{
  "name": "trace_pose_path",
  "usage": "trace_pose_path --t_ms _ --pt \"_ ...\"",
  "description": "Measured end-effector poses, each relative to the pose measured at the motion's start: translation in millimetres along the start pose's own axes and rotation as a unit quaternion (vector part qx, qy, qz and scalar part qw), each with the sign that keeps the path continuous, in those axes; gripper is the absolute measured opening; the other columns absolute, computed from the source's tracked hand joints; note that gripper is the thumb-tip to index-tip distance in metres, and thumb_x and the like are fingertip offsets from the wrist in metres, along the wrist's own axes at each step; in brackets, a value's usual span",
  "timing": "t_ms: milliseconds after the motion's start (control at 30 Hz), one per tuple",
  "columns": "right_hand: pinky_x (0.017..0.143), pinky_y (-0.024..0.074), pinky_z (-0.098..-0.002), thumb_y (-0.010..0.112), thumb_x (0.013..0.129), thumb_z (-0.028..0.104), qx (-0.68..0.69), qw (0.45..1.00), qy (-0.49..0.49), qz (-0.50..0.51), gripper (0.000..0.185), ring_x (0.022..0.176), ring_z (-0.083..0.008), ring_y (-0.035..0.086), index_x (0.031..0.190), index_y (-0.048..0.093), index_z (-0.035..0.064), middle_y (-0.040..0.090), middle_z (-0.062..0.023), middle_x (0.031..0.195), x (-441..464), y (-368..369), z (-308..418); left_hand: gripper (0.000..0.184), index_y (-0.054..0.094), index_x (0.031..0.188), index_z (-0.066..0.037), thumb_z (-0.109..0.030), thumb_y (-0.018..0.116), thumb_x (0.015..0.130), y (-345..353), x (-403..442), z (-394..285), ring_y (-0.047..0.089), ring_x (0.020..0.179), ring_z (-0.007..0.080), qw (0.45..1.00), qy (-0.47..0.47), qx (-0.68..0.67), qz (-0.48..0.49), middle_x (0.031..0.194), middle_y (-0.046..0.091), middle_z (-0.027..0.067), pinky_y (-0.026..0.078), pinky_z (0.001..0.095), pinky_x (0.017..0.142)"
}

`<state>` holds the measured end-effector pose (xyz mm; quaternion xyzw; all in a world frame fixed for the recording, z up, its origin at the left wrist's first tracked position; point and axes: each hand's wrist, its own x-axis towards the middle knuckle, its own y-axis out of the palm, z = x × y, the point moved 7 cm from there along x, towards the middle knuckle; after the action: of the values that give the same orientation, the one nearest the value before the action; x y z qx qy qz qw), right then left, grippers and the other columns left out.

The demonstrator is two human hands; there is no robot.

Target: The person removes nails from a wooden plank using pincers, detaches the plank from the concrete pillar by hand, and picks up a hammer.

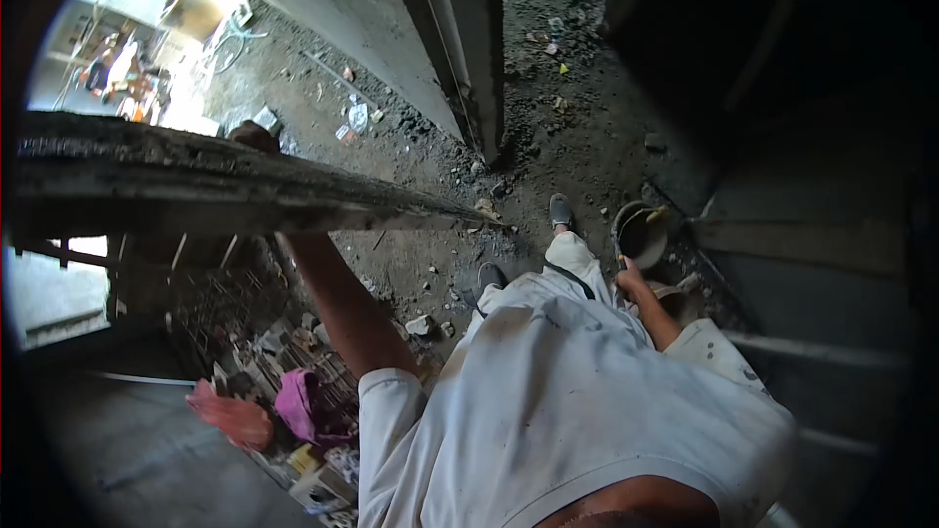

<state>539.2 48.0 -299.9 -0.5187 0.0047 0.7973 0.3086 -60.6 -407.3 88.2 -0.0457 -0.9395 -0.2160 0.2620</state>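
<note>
My left arm reaches up behind a long rough wooden or concrete post, and my left hand (256,136) rests at its far edge, fingers dark and partly hidden. The post (245,181) crosses the view from the left edge toward the middle. Low at my other side, my right hand (631,279) is closed on something at the near side of a bucket (644,235). Pale grey contents show inside the bucket. What exactly the fingers grip is too small to make out.
A grey wall edge (479,88) stands ahead. Rubble and stones (421,326) lie on the dirt floor around my feet. A red bag (230,416) and a purple cloth (301,401) lie on piled debris at lower left. Another container (680,303) stands beside the bucket.
</note>
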Motion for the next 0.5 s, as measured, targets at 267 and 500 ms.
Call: trace_pose_path --t_ms 267,500 --pt "0.05 0.0397 -0.0262 0.059 0.092 0.023 0.108 0.988 -0.091 0.062 0.043 0.057 -0.0113 0.049 0.131 0.056 0.0058 0.056 -0.0004 0.075 24 39 -204 0.048 0.056 0.088 -0.007 -0.054 0.048 0.097 22 28 11 0.051 0.062 0.0158 0.999 -0.036 -0.028 0.023 0.07 0.051 0.0024 0.043 0.0256 0.054" --pt "0.089 0.0455 -0.0316 0.054 0.07 0.008 0.017 0.997 -0.08 0.014 0.076 0.104 -0.0212 0.055 0.145 0.042 0.0055 0.059 -0.0107 0.117 -91 53 -51 0.049 0.056 0.09 -0.008 -0.055 0.047 0.097 32 23 13 0.051 0.061 0.0158 0.998 -0.052 -0.018 0.03 0.07 0.051 0.0016 0.043 0.0262 0.053"
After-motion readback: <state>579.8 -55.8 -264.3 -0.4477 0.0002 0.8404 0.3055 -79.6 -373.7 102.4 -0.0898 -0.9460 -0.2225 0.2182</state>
